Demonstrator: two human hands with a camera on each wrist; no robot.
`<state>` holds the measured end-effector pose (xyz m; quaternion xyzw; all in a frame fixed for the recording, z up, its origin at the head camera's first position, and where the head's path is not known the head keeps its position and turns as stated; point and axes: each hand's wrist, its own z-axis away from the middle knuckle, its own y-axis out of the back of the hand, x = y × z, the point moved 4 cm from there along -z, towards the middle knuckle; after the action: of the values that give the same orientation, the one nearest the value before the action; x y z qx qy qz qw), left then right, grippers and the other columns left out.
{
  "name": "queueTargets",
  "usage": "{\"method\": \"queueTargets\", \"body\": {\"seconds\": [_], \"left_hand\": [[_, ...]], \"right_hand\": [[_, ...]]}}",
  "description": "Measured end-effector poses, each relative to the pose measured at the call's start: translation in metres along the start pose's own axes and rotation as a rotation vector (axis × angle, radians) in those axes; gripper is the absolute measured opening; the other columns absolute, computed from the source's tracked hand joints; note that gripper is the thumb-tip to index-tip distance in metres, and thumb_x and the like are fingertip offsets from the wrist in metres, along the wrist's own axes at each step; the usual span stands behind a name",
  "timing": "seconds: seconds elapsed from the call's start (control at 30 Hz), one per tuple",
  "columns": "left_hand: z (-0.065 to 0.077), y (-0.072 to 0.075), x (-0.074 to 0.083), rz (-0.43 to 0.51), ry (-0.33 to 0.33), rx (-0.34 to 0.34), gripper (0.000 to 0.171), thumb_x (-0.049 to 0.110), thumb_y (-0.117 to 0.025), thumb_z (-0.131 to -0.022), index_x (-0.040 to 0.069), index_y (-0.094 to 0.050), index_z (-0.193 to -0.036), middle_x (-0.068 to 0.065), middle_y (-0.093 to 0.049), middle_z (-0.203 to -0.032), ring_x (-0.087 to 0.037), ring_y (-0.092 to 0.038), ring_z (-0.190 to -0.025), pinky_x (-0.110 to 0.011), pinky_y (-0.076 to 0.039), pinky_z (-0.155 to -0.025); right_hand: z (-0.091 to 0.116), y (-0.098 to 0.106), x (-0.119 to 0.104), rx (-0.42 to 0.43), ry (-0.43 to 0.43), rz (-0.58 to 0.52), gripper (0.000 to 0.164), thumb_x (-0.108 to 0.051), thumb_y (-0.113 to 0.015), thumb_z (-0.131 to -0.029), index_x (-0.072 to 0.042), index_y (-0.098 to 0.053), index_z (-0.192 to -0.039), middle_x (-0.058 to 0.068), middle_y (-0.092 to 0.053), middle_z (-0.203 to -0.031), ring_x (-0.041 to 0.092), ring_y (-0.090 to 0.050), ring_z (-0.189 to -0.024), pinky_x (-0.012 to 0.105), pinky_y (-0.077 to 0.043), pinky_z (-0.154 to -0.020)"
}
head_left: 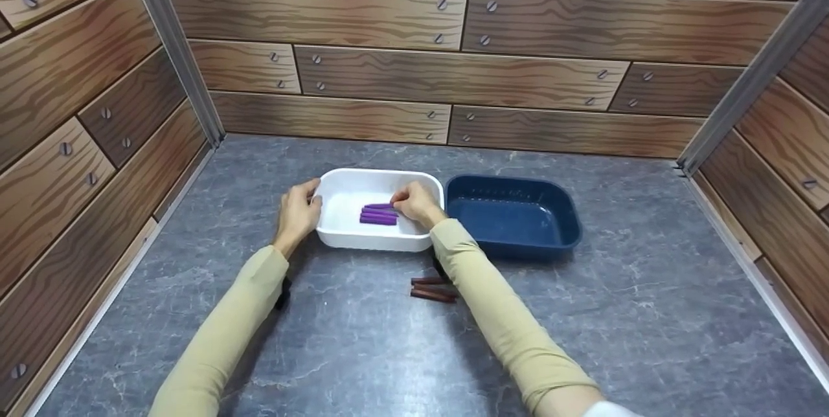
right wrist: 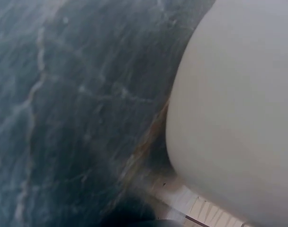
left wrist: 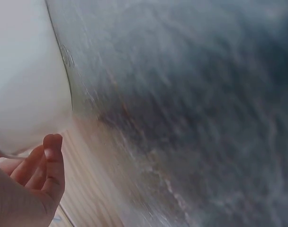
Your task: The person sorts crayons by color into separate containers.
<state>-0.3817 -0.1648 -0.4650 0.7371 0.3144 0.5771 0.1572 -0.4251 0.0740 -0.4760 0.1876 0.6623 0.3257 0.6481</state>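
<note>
Several purple sticks (head_left: 378, 218) lie side by side on the floor of a white rectangular dish (head_left: 375, 243). My right hand (head_left: 419, 204) reaches in over the dish's right side and pinches the end of the rearmost purple stick (head_left: 377, 206). At the left end, my left hand (head_left: 298, 213) grips the dish's wall by the rim. In the left wrist view the fingers (left wrist: 53, 163) are curled up against the outside of the white dish (left wrist: 28, 71). The right wrist view has the white dish (right wrist: 234, 109) but not the right hand.
A dark blue dish (head_left: 511, 248) stands right beside the white one. Several brown sticks (head_left: 432, 295) lie on the grey marbled table (head_left: 350, 339), partly behind the right forearm. Wood-patterned walls (head_left: 388, 74) enclose the back and both sides.
</note>
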Motion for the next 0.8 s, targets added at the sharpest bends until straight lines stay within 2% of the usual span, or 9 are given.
{"method": "queueTargets", "body": {"seconds": [0.13, 0.4, 0.8], "left_hand": [[0.0000, -0.0006, -0.0003, -0.006, -0.001, -0.001, 0.042, 0.006, -0.053, -0.093, -0.001, -0.058, -0.134, -0.019, -0.066, -0.124, -0.030, -0.066, -0.113, -0.043, -0.051, -0.097], [-0.0003, -0.0014, -0.0012, -0.008, 0.001, 0.004, 0.041, 0.005, -0.054, -0.092, -0.002, -0.059, -0.133, -0.019, -0.067, -0.123, -0.030, -0.066, -0.112, -0.044, -0.051, -0.096], [0.0005, -0.0017, -0.0012, -0.031, 0.008, 0.002, 0.043, 0.007, -0.053, -0.093, 0.000, -0.058, -0.135, -0.017, -0.066, -0.126, -0.030, -0.065, -0.114, -0.044, -0.050, -0.098]], "right_hand": [[0.0019, -0.0006, -0.0010, -0.009, -0.001, 0.013, 0.017, 0.003, -0.062, -0.087, 0.002, -0.076, -0.098, 0.012, -0.075, -0.097, 0.012, -0.058, -0.083, 0.025, -0.049, -0.084], [0.0052, -0.0020, -0.0029, -0.029, 0.028, 0.016, 0.022, 0.005, -0.061, -0.085, 0.002, -0.075, -0.101, 0.014, -0.075, -0.104, 0.022, -0.066, -0.101, 0.031, -0.050, -0.094], [0.0022, -0.0039, -0.0020, -0.047, 0.054, 0.039, 0.027, 0.008, -0.058, -0.083, 0.001, -0.075, -0.103, 0.014, -0.074, -0.105, 0.023, -0.066, -0.103, 0.033, -0.051, -0.095]]}}
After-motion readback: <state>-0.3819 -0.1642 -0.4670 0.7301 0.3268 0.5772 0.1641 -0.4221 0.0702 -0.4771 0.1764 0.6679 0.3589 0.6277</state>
